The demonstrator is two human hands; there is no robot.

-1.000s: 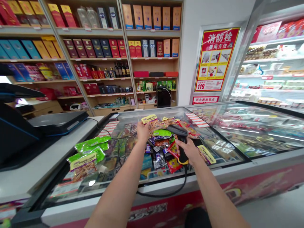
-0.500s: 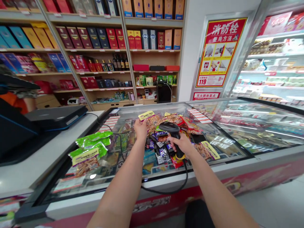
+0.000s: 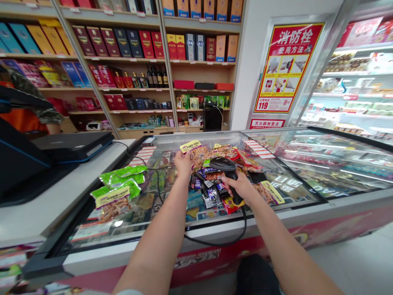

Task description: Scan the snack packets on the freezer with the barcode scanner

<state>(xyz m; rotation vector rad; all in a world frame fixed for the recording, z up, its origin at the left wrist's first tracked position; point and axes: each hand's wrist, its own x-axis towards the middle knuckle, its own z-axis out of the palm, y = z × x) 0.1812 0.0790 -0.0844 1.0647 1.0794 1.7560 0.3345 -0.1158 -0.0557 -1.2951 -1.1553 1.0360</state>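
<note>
My left hand [image 3: 183, 164] grips a snack packet [image 3: 190, 146] with a yellow header by its left edge, over the far part of the pile. In my right hand [image 3: 241, 186] is a black barcode scanner [image 3: 224, 164], held by its handle with the head pointing left over the pile. Beneath and between my hands lie several small dark packets [image 3: 211, 196], with red packets [image 3: 245, 159] behind. Green packets [image 3: 124, 177] and one yellow-topped snack packet [image 3: 113, 201] lie apart on the left. Another yellow-topped packet [image 3: 272, 192] rests right of my right hand.
Everything lies on the glass lid of a chest freezer [image 3: 172, 229]. The scanner's cable [image 3: 221, 244] loops over its front edge. At left, a counter [image 3: 66, 180] carries a black device [image 3: 73, 145]; a person's camouflage sleeve [image 3: 33, 96] shows behind. Shelves [image 3: 129, 59] of boxes stand beyond.
The scanner and my right hand have shifted slightly right, away from my left hand. My left hand keeps hold of the snack packet. The person's sleeve at left shows more.
</note>
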